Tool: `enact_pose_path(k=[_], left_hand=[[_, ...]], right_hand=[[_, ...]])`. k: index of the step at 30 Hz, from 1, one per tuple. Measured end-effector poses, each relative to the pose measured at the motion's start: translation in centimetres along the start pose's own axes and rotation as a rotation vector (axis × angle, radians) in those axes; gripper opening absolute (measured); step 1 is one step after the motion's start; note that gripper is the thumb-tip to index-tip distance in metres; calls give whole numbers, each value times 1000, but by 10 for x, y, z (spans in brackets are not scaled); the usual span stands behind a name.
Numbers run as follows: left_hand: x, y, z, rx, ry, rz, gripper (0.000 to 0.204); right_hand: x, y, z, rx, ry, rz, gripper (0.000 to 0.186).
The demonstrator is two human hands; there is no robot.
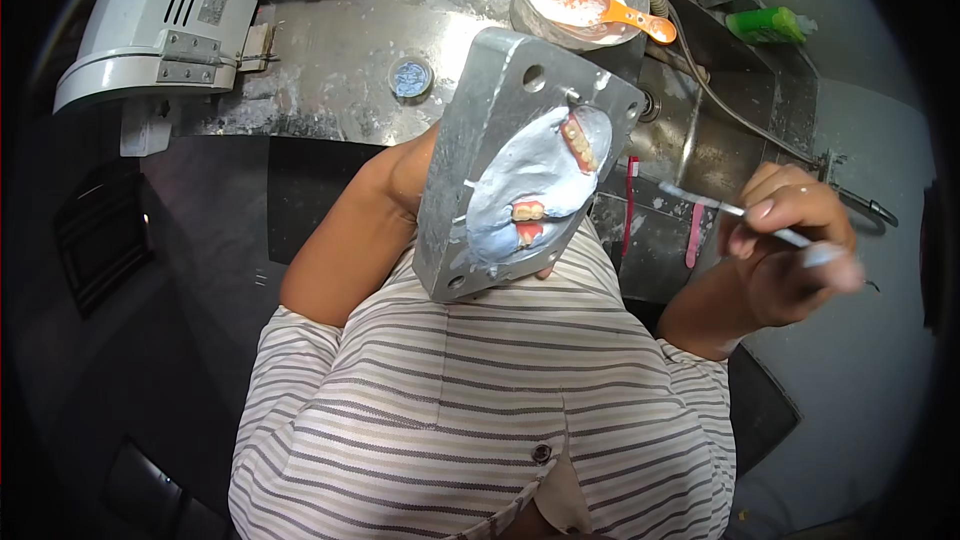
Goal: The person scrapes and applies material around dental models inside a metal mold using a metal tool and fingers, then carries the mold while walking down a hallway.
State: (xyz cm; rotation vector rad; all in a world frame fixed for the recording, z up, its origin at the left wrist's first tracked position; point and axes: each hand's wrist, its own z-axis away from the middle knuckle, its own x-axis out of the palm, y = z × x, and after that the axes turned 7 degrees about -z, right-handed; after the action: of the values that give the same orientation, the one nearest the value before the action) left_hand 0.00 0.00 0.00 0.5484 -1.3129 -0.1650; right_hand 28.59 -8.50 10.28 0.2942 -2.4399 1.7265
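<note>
A grey metal denture flask half (450, 170) is tilted in front of my body, held up by my left hand (545, 272). Most of that hand is hidden behind the block, with a fingertip showing under its lower edge. Smooth white-blue plaster (520, 165) fills the flask. Set in it are a longer denture piece with pink gum and teeth (579, 145) and two smaller tooth pieces (528, 211) lower down. Off to the right, my right hand (795, 235) grips a thin metal spatula (715, 204), its tip apart from the plaster.
A small round cup of blue material (411, 78) stands on the stained metal counter (320, 50). Behind are a powder tub (520, 0) with an orange scoop (640, 20) and a white machine (165, 30). A red toothbrush (630, 205) and pink strip (694, 235) lie by the sink.
</note>
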Motion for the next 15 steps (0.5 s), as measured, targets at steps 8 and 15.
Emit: enact_pose_path(k=[8, 15], left_hand=[[-14, -25, -18, 107, -92, 28, 56], [-14, -27, -19, 186, -276, 66, 70]], right_hand=[[44, 14, -7, 98, 103, 7, 36], [41, 27, -14, 90, 66, -101, 28]])
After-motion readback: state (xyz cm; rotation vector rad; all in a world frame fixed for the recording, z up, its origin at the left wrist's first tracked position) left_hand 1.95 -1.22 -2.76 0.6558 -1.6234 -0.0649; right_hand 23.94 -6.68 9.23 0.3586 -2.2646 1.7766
